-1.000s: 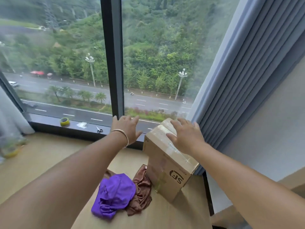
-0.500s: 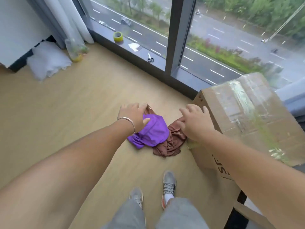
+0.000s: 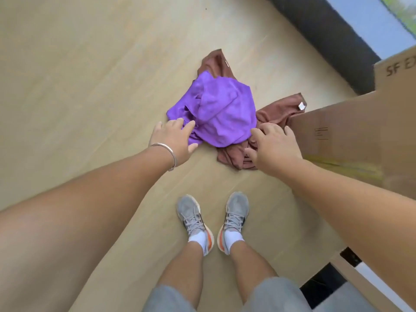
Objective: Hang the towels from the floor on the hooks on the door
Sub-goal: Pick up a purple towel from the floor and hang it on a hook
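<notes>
Head view. Purple towel (image 3: 222, 113) lies crumpled on the wooden floor (image 3: 78, 86), heaped on top of a brown towel (image 3: 238, 154) that sticks out behind it and to its right. Cardboard box (image 3: 351, 136) stands just beside the brown towel, on the right. Left hand (image 3: 173, 137): fingers spread and nearly straight, tips at the near-left edge of the purple towel, holding nothing. Right hand (image 3: 273, 148): fingers loosely spread over the brown towel's near folds, no grip closed on it. Feet in grey shoes (image 3: 193, 219) stand close to the pile. Door and hooks not in view.

Step in hand, as judged: reaching for the pick-up; neither towel lifted. Next move calls for closing fingers on cloth, probably the purple one first since it lies on top, then raising it free of the brown one.
</notes>
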`<state>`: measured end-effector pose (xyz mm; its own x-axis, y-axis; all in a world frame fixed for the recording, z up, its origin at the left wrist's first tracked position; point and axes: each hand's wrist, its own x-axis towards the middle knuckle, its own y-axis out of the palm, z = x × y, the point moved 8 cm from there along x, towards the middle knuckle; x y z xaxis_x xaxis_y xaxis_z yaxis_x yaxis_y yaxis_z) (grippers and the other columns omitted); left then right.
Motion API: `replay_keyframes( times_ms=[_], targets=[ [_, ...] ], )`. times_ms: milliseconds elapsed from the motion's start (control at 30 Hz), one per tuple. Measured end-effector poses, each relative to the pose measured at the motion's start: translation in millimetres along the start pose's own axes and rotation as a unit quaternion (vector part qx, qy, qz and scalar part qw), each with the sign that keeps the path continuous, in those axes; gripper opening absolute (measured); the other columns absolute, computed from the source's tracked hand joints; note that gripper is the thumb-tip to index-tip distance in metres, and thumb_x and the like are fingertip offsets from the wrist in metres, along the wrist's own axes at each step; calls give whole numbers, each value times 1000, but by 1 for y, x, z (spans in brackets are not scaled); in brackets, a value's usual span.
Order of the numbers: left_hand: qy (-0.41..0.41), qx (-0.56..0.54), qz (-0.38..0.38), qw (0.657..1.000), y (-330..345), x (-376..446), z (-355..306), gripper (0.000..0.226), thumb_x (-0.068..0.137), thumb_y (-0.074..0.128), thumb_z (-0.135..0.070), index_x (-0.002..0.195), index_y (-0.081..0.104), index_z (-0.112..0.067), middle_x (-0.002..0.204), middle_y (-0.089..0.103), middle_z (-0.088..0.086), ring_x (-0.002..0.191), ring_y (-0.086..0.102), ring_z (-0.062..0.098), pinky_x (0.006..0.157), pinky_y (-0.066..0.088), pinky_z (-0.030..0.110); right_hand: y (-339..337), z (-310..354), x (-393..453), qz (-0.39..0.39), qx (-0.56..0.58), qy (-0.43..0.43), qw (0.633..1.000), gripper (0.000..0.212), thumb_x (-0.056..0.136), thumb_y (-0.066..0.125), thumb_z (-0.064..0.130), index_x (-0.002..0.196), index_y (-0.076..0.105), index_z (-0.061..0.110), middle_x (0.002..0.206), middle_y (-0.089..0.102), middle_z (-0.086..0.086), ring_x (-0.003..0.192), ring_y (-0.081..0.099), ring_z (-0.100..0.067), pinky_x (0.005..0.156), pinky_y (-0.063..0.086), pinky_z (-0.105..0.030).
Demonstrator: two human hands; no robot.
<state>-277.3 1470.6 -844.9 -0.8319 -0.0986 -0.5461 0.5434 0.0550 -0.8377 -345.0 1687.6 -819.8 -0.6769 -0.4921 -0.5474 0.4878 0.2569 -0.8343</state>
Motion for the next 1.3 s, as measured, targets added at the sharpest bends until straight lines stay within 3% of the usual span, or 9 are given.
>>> replay_keyframes(
  times_ms=[233,467,567,700,867,967,1067,1200,1300],
  targets=[
    [-8,-34,-34,999,104,95,-13,66,93,42,-50,150,21,-22,149,31,8,137,29,24,111,23,47,114,2,92,24,-27,-23,999,56,91,46,51,138,40,20,142,39,-8,136,30,-25,114,18,-50],
    [-45,-45,-90,994,138,205,-8,74,93,41,-54,150,17,-12,154,25,9,141,24,24,112,23,49,148,-27,190,-30,-61,-3,998,58,92,45,54,140,36,22,144,36,-7,136,29,-25,113,20,-49],
    [-97,-76,-110,986,134,252,16,71,89,37,-65,136,41,-12,140,40,9,129,38,28,104,32,46,142,-47,238,-68,-73,18,995,60,92,44,55,141,35,22,147,34,-8,137,29,-26,114,21,-50],
    [-106,-78,-66,989,136,300,29,65,88,30,-71,112,66,-24,131,49,7,124,42,29,100,36,45,134,-51,290,-106,-74,0,992,64,88,48,62,139,40,25,149,32,-8,140,25,-26,114,20,-50],
    [-25,-168,-137,976,131,310,14,28,93,51,-45,95,74,-28,113,61,0,110,57,27,86,47,37,150,-25,312,-85,-93,-60,990,34,91,57,41,123,62,31,143,40,-1,141,21,-20,114,21,-44],
    [-94,-136,-102,981,129,298,20,54,86,43,-68,80,61,-18,91,61,1,92,58,27,72,42,32,147,-18,310,-77,-102,-44,991,28,91,55,28,116,66,30,134,48,3,136,29,-18,109,27,-39],
    [-158,-132,-64,977,144,280,30,64,78,38,-80,77,54,-18,81,52,2,81,50,26,69,40,33,141,-12,306,-89,-118,-38,988,28,89,51,20,108,69,30,124,54,4,129,36,-18,105,30,-37],
    [-137,-218,-87,962,154,273,31,50,87,54,-58,59,48,-17,68,54,3,78,56,28,60,37,30,124,-10,308,-125,-112,-49,985,24,85,51,17,96,71,24,111,57,2,123,41,-23,102,30,-37],
    [-133,-225,-150,953,126,267,35,45,94,49,-45,60,46,-16,83,63,8,75,50,28,63,36,32,102,-7,304,-159,-114,-57,979,25,86,49,15,96,72,20,113,59,0,122,42,-25,102,30,-36]
  ],
)
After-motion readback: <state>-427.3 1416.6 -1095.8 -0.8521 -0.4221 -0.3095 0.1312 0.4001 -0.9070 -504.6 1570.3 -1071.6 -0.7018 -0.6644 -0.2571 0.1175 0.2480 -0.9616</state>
